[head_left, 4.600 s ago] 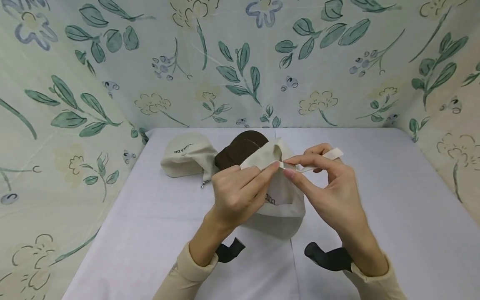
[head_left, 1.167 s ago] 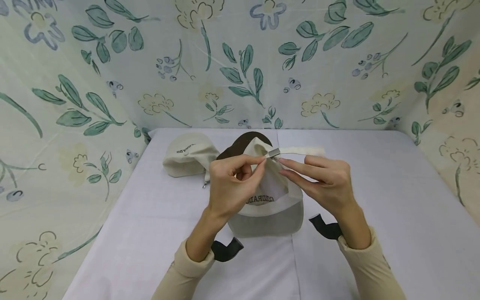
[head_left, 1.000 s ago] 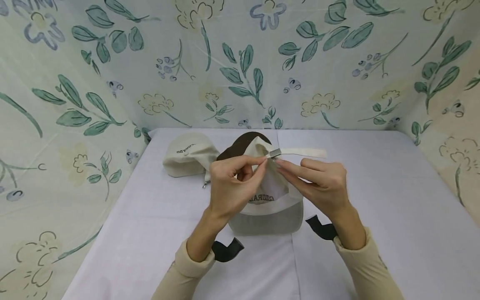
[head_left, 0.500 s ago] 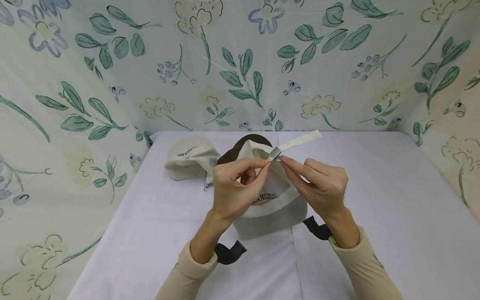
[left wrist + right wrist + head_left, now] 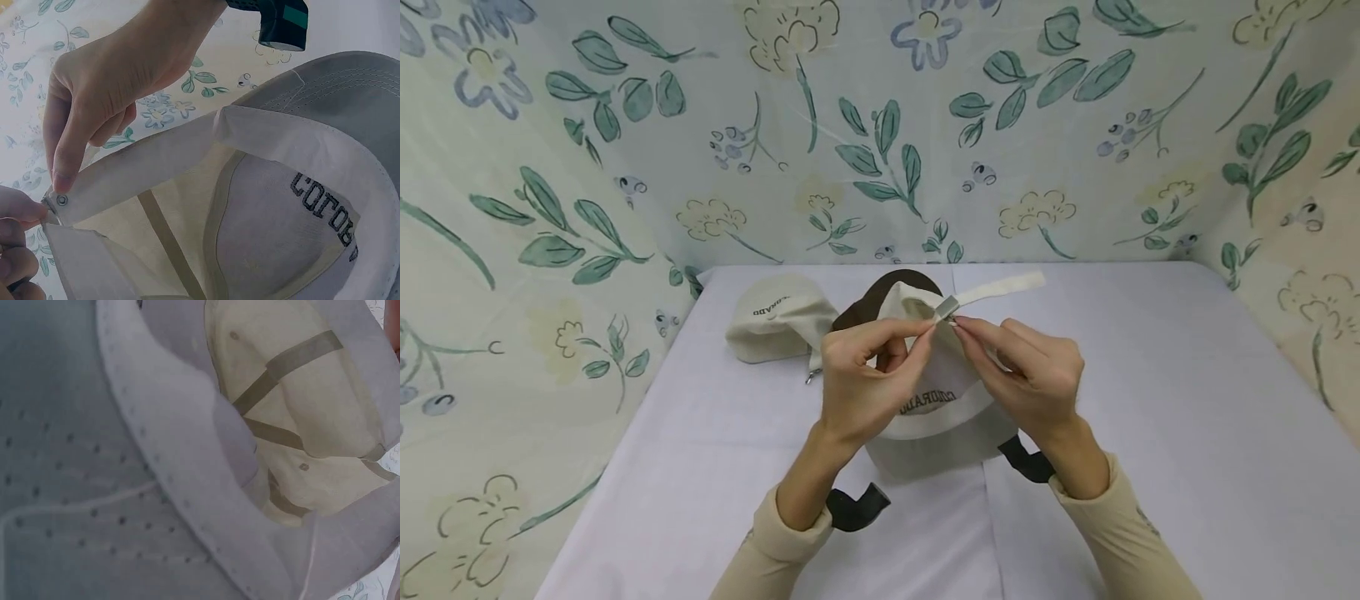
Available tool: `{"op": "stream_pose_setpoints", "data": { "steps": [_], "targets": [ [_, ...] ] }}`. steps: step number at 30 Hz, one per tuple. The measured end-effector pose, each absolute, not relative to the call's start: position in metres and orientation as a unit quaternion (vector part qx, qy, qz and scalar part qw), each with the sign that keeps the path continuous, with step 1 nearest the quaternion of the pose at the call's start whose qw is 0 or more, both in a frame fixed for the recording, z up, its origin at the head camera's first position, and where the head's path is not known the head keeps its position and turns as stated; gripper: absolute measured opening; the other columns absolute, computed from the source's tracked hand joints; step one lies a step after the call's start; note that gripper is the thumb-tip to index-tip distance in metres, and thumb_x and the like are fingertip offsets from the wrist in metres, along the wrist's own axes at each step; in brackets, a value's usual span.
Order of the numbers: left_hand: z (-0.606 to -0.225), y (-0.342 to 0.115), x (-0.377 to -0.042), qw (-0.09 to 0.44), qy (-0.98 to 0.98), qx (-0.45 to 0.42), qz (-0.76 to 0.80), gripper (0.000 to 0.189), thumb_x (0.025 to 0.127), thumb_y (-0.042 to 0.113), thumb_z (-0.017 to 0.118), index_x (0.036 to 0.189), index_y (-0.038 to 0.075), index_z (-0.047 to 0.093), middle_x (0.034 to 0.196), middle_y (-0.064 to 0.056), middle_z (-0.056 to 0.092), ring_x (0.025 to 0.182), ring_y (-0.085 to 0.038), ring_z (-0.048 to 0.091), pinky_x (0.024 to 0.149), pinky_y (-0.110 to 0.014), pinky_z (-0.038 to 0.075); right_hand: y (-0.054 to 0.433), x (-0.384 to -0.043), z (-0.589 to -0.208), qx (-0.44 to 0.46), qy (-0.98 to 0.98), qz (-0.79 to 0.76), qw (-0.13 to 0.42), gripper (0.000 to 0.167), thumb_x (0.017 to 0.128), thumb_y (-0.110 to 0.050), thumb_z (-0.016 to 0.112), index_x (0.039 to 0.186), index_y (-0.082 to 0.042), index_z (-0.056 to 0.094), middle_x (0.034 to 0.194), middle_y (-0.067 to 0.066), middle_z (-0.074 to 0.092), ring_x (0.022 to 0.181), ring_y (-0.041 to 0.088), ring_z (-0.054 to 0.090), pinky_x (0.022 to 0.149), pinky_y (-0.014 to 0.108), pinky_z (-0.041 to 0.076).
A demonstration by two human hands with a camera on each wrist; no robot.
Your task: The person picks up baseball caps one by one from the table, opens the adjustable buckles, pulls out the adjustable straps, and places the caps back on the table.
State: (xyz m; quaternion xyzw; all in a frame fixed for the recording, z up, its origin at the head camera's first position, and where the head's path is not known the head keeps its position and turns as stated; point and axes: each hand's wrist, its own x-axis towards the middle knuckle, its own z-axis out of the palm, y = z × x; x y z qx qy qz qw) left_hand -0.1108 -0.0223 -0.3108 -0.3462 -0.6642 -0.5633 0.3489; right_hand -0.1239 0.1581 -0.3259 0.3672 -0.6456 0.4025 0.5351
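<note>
A cream baseball cap (image 5: pixel 925 454) with a grey brim lies inside-up, brim toward me, with dark lettering showing through reversed. At its back opening, a metal buckle (image 5: pixel 947 307) sits on the strap (image 5: pixel 1000 288), whose free end sticks out to the upper right. My left hand (image 5: pixel 876 375) pinches the strap just left of the buckle, thumb against forefinger. My right hand (image 5: pixel 1033 367) pinches the cap's back edge below the buckle, beside a small round snap (image 5: pixel 62 200) visible in the left wrist view. The cap's lining (image 5: pixel 319 406) fills much of the right wrist view.
A second cream cap (image 5: pixel 778 321) with dark lettering rests at the back left, its metal clasp (image 5: pixel 811 377) hanging toward me. Between the two cream caps, a dark brown cap (image 5: pixel 876 300) is partly covered. A floral cloth (image 5: pixel 880 125) rises behind the white table (image 5: pixel 1150 375).
Earlier the right hand held the strap's loose length; now that end hangs free beyond the buckle. Over the last second, the right hand has shifted slightly left, and the buckle and strap have tilted upward.
</note>
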Motion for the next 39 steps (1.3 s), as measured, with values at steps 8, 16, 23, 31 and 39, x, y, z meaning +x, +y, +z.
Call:
{"op": "stream_pose_setpoints", "data": {
  "steps": [8, 16, 23, 31, 39],
  "targets": [
    [-0.312, -0.021, -0.110, 0.353, -0.661, -0.357, -0.558, 0.012, 0.082, -0.013, 0.074, 0.087, -0.004, 0.079, 0.048, 0.000, 0.043, 0.047, -0.005, 0.037, 0.047, -0.018, 0.031, 0.154, -0.122, -0.327, 0.365, -0.630, 0.414, 0.547, 0.024, 0.093, -0.010, 0.077, 0.080, 0.009, 0.079, 0.044, -0.002, 0.035, 0.044, 0.003, 0.019, 0.045, 0.016, 0.015],
    [-0.315, -0.016, -0.109, 0.366, -0.663, -0.370, -0.538, 0.014, 0.079, -0.015, 0.075, 0.086, -0.004, 0.079, 0.049, 0.000, 0.044, 0.047, -0.005, 0.037, 0.047, -0.016, 0.030, 0.157, -0.117, -0.326, 0.313, -0.632, 0.427, 0.566, 0.028, 0.093, -0.014, 0.077, 0.078, 0.009, 0.078, 0.045, -0.001, 0.033, 0.045, 0.006, 0.020, 0.048, 0.017, 0.013],
    [-0.316, -0.013, -0.109, 0.384, -0.669, -0.377, -0.513, 0.014, 0.078, -0.015, 0.075, 0.086, -0.005, 0.079, 0.048, 0.000, 0.045, 0.047, -0.005, 0.037, 0.046, -0.015, 0.029, 0.160, -0.117, -0.323, 0.291, -0.629, 0.438, 0.573, 0.027, 0.093, -0.016, 0.078, 0.081, 0.008, 0.079, 0.045, 0.001, 0.031, 0.046, 0.008, 0.019, 0.049, 0.018, 0.013],
    [-0.316, -0.015, -0.108, 0.405, -0.675, -0.374, -0.491, 0.014, 0.077, -0.015, 0.076, 0.085, -0.004, 0.080, 0.048, 0.001, 0.045, 0.046, -0.006, 0.038, 0.046, -0.015, 0.026, 0.162, -0.119, -0.320, 0.248, -0.612, 0.458, 0.595, 0.020, 0.087, -0.012, 0.081, 0.078, 0.006, 0.080, 0.044, 0.006, 0.028, 0.048, 0.010, 0.018, 0.052, 0.018, 0.013],
    [-0.314, -0.018, -0.110, 0.411, -0.673, -0.374, -0.488, 0.014, 0.076, -0.016, 0.074, 0.082, -0.004, 0.079, 0.048, 0.000, 0.043, 0.046, -0.007, 0.037, 0.047, -0.015, 0.026, 0.165, -0.120, -0.316, 0.224, -0.604, 0.471, 0.602, 0.020, 0.084, -0.009, 0.082, 0.076, 0.009, 0.079, 0.045, 0.008, 0.024, 0.051, 0.009, 0.017, 0.054, 0.019, 0.012]
  ]
}}
